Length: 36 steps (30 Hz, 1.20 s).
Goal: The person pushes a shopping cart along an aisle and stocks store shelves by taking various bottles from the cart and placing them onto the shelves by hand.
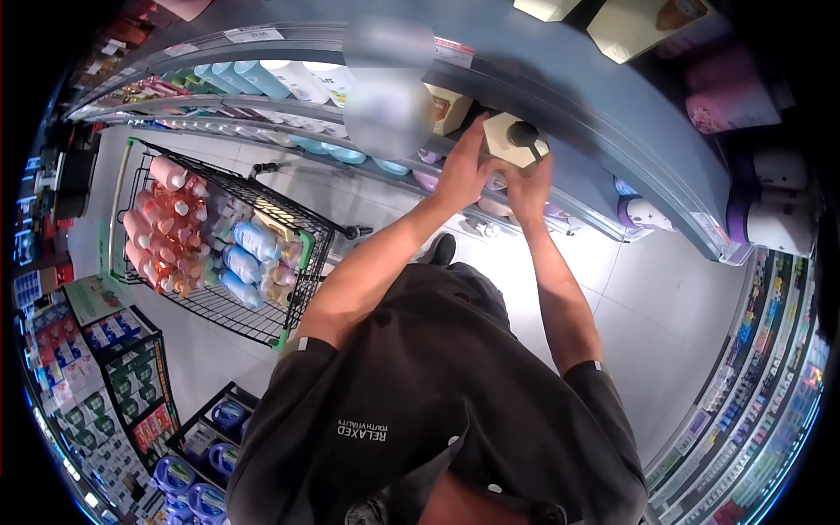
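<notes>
A cream-coloured angular bottle (503, 136) with a black top is held between my two hands at the edge of a shelf (560, 118). My left hand (461, 173) is closed against its left side, one finger stretched along it. On the near right side, my right hand (529, 185) grips the same bottle, the fingers partly hidden by it. Just left of it on the shelf stands a similar cream bottle (449, 109) with a brown label. Larger cream bottles (643, 26) sit on the shelf above.
A black wire shopping cart (188, 302) stands at my left, loaded with pink bottles (153, 223) and blue-and-white bottles (249, 262). White and purple containers (779, 223) line the shelf at right. Stacked goods (105, 385) stand behind the cart. The floor (643, 289) is pale tile.
</notes>
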Motion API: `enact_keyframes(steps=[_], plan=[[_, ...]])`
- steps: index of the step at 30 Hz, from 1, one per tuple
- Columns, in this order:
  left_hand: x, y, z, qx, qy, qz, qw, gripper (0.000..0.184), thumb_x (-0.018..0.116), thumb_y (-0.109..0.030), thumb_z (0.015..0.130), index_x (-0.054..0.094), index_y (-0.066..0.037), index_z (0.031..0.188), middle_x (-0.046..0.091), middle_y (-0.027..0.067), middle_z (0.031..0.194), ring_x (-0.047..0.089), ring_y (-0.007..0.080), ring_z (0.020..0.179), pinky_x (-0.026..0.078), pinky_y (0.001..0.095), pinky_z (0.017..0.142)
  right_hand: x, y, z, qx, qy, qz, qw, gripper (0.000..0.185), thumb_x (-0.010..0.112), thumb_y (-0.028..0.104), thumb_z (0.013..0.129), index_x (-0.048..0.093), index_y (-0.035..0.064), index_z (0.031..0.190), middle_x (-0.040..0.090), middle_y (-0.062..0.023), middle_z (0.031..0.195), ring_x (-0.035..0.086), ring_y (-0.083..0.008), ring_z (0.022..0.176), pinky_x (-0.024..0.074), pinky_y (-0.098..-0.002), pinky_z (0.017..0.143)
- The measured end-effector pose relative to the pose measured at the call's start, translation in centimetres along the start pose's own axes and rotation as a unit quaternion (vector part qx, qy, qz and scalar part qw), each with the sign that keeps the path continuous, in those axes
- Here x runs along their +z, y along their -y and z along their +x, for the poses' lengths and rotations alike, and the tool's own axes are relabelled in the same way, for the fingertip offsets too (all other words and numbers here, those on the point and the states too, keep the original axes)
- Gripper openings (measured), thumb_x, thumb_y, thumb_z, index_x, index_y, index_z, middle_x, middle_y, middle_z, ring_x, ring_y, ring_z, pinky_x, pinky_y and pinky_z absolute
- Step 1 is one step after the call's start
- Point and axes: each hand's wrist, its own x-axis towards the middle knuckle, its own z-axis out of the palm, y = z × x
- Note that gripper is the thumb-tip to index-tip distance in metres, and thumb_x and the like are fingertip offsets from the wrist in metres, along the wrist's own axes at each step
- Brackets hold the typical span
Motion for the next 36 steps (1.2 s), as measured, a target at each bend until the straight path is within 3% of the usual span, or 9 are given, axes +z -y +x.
enact_keyframes(steps=[4,8,11,23,25,29,31,34,36], plan=[[0.7,-1.3,1.7,-0.019,-0.060,-0.020,0.998,0.083,0.078,-0.014,0.088,0.031,-0.001,0.155,0.064,0.0242,0.126,0.068,0.0344,0.111,0.054,0.0378,0.091,0.7,1.2,2.3,-0.010,0.001,-0.047,0.999,0.061,0.080,0.005,0.082,0.050,-0.0046,0.135,0.064,-0.0153,0.129,0.062,-0.0227,0.119,0.0518,-0.0343,0.098],[1.6,-1.3,2.9,-0.039,-0.088,-0.015,0.995,0.057,0.078,-0.012,0.087,0.050,0.002,0.136,0.065,0.0262,0.118,0.064,0.0458,0.106,0.053,0.0428,0.085,0.7,-1.2,4.3,-0.013,0.000,-0.037,0.999,0.054,0.080,0.005,0.082,0.056,-0.0057,0.129,0.069,-0.0173,0.119,0.067,-0.0253,0.109,0.0530,-0.0341,0.094],[1.8,-1.4,3.2,-0.056,-0.089,-0.003,0.994,0.067,0.073,-0.014,0.088,0.041,-0.001,0.147,0.058,0.0246,0.132,0.058,0.0474,0.115,0.050,0.0472,0.093,1.1,-1.6,5.1,-0.036,0.010,-0.072,0.997,0.055,0.080,0.005,0.082,0.056,-0.0061,0.130,0.069,-0.0172,0.119,0.067,-0.0247,0.109,0.0532,-0.0342,0.093],[1.3,-0.8,2.3,-0.054,-0.141,-0.006,0.989,0.056,0.072,-0.022,0.092,0.049,0.000,0.138,0.056,0.0256,0.133,0.056,0.0449,0.121,0.049,0.0466,0.096,1.5,-5.2,5.9,-0.031,0.016,0.060,0.998,0.055,0.076,-0.011,0.080,0.047,-0.0025,0.126,0.060,-0.0159,0.128,0.058,-0.0232,0.121,0.0470,-0.0359,0.104],[1.6,0.6,1.4,-0.025,-0.157,0.024,0.987,0.053,0.068,-0.028,0.095,0.052,-0.001,0.137,0.057,0.0247,0.132,0.059,0.0439,0.118,0.049,0.0482,0.097,1.0,-5.6,5.7,-0.041,0.040,-0.034,0.998,0.053,0.076,-0.010,0.082,0.045,-0.0019,0.124,0.060,-0.0163,0.126,0.059,-0.0228,0.119,0.0488,-0.0374,0.101],[-5.2,-1.6,-3.8,-0.084,-0.022,-0.069,0.994,0.037,0.073,-0.025,0.091,0.067,-0.003,0.119,0.071,0.0140,0.088,0.072,0.0289,0.076,0.056,0.0367,0.070,1.3,-2.8,0.6,0.009,-0.061,-0.117,0.991,0.085,0.085,0.007,0.084,0.029,0.0007,0.148,0.041,-0.0224,0.148,0.041,-0.0294,0.138,0.0400,-0.0411,0.112],[-10.3,-2.3,-8.8,-0.077,-0.026,-0.127,0.989,0.030,0.074,-0.018,0.092,0.070,-0.002,0.117,0.071,0.0106,0.082,0.072,0.0225,0.074,0.056,0.0320,0.067,0.5,-1.5,-4.0,0.041,-0.060,-0.141,0.987,0.079,0.080,0.008,0.089,0.030,-0.0017,0.149,0.040,-0.0234,0.149,0.043,-0.0301,0.135,0.0424,-0.0416,0.109],[-17.8,-1.6,-16.9,-0.058,-0.227,-0.038,0.971,0.011,0.072,-0.003,0.090,0.074,0.000,0.101,0.074,0.0118,0.087,0.072,0.0195,0.076,0.056,0.0293,0.063,-0.7,-2.5,-11.3,0.036,0.058,-0.225,0.972,0.073,0.072,0.003,0.092,0.030,0.0002,0.151,0.041,-0.0208,0.147,0.046,-0.0302,0.132,0.0502,-0.0414,0.099],[-22.6,1.8,-22.2,-0.201,-0.348,-0.009,0.916,0.009,0.066,-0.004,0.095,0.072,0.001,0.097,0.072,0.0077,0.084,0.067,0.0120,0.075,0.055,0.0274,0.067,-0.5,-3.0,-15.1,0.079,0.158,-0.272,0.946,0.078,0.074,0.001,0.089,0.030,0.0024,0.153,0.043,-0.0190,0.147,0.048,-0.0314,0.131,0.0516,-0.0399,0.096]])
